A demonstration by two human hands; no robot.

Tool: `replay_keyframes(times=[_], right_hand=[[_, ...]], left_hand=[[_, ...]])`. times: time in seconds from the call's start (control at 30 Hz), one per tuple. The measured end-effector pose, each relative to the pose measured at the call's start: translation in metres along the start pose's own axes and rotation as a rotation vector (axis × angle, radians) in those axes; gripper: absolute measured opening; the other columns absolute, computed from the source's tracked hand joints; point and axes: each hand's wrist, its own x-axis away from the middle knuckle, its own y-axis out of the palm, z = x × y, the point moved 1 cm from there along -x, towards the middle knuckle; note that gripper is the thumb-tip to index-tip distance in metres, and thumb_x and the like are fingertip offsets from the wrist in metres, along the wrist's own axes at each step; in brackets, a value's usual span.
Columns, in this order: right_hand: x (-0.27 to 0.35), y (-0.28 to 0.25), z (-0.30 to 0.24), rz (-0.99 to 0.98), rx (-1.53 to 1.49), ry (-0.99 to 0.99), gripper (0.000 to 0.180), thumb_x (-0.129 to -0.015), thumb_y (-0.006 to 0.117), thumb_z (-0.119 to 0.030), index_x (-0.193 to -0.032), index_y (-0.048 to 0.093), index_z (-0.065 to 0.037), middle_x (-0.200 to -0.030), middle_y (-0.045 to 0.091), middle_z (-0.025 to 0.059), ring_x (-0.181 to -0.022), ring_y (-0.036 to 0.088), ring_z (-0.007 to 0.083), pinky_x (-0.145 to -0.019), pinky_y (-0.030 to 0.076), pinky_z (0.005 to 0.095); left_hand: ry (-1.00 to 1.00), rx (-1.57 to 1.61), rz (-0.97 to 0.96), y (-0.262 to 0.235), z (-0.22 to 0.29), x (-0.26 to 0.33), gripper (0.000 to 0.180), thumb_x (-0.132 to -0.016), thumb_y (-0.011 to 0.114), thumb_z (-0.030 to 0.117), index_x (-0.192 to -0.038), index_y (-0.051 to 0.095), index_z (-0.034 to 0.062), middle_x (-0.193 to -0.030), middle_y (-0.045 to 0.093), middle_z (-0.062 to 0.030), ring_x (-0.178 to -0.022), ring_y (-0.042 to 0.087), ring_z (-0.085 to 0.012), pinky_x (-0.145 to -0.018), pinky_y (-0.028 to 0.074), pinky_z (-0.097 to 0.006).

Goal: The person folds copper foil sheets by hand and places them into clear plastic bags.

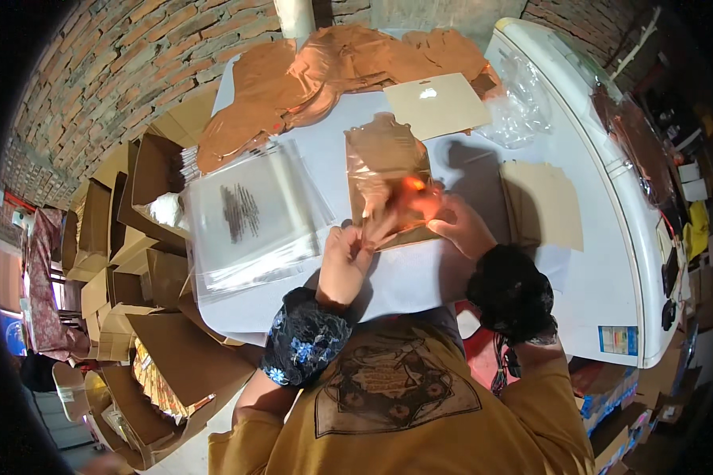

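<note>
A shiny copper-brown foil sheet in a clear plastic sleeve (388, 178) lies on the middle of the white desk (420, 277), straight ahead of the person, its near end caught between both hands. The left hand (348, 257) is curled, its fingers pinching the sleeve's near left corner. The right hand (455, 222) is half closed over the near right edge, thumb and fingers pressed onto the foil, where a bright orange glare sits. Both wrists wear dark sleeve covers, the left one with a blue flower pattern.

Just left of the sleeve, a stack of clear plastic bags (249, 218) rests on the desk, with a dark smudge of print in the middle of the top bag. At the far side of the desk lies a loose heap of copper-brown foil sheets (325, 71), spreading toward the far left. Beside it, to the right, is a beige cardboard backing card (436, 103) with a small hanging slot near its far edge, and next to that some crumpled clear plastic film (523, 103). A second beige card (543, 206) lies right of the hands, partly in shadow.

A small rectangular blue-and-white label (618, 340) is stuck at the near right corner of the desk. Left of the desk, open brown cardboard boxes (135, 261) stand crowded on the floor against a red brick wall (111, 63).
</note>
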Motion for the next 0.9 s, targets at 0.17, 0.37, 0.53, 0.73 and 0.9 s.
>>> replay_keyframes(times=[0.17, 0.37, 0.53, 0.73, 0.9], right_hand=[[0.036, -0.004, -0.041, -0.071, 0.224, -0.35, 0.015, -0.082, 0.064, 0.006, -0.09, 0.056, -0.004, -0.101, 0.054, 0.0073, -0.099, 0.057, 0.0199, -0.089, 0.048, 0.0324], [0.069, -0.004, -0.035, -0.029, 0.327, -0.378, 0.026, -0.08, 0.052, 0.016, -0.095, 0.056, -0.004, -0.108, 0.058, 0.0108, -0.1, 0.059, 0.0258, -0.09, 0.048, 0.0344], [0.066, 0.004, -0.036, 0.032, 0.358, -0.297, 0.023, -0.087, 0.048, 0.011, -0.104, 0.057, -0.001, -0.109, 0.062, 0.0129, -0.106, 0.062, 0.0298, -0.095, 0.047, 0.0361], [0.075, 0.046, -0.067, 0.088, 0.739, -0.448, 0.055, -0.082, 0.074, -0.021, -0.13, 0.054, -0.002, -0.131, 0.056, 0.0191, -0.124, 0.052, 0.0373, -0.105, 0.042, 0.0463], [0.086, 0.073, -0.072, 0.006, 0.904, -0.445, 0.108, -0.06, 0.089, -0.047, -0.142, 0.042, 0.005, -0.145, 0.041, 0.0272, -0.136, 0.037, 0.0456, -0.113, 0.033, 0.0515]], left_hand=[[0.383, -0.204, -0.015, -0.005, -0.003, 0.024, 0.031, -0.072, 0.06, -0.013, -0.098, 0.063, 0.0033, -0.107, 0.052, -0.0138, -0.104, 0.053, -0.0345, -0.089, 0.048, -0.037], [0.493, -0.35, -0.159, -0.016, 0.001, 0.031, 0.024, -0.076, 0.066, -0.008, -0.098, 0.059, -0.002, -0.126, 0.049, -0.0203, -0.122, 0.048, -0.0415, -0.1, 0.045, -0.046], [0.452, -0.344, -0.163, -0.017, 0.002, 0.037, 0.029, -0.078, 0.061, -0.011, -0.105, 0.058, -0.003, -0.125, 0.05, -0.0215, -0.126, 0.049, -0.0431, -0.101, 0.047, -0.044], [0.54, -0.418, -0.125, -0.013, 0.004, 0.035, 0.029, -0.075, 0.063, -0.009, -0.102, 0.065, -0.0007, -0.129, 0.053, -0.0204, -0.134, 0.044, -0.043, -0.106, 0.045, -0.045], [0.601, -0.44, -0.19, -0.013, 0.007, 0.031, 0.029, -0.07, 0.066, -0.004, -0.098, 0.068, 0.0036, -0.128, 0.056, -0.0151, -0.132, 0.047, -0.0407, -0.108, 0.044, -0.045]])
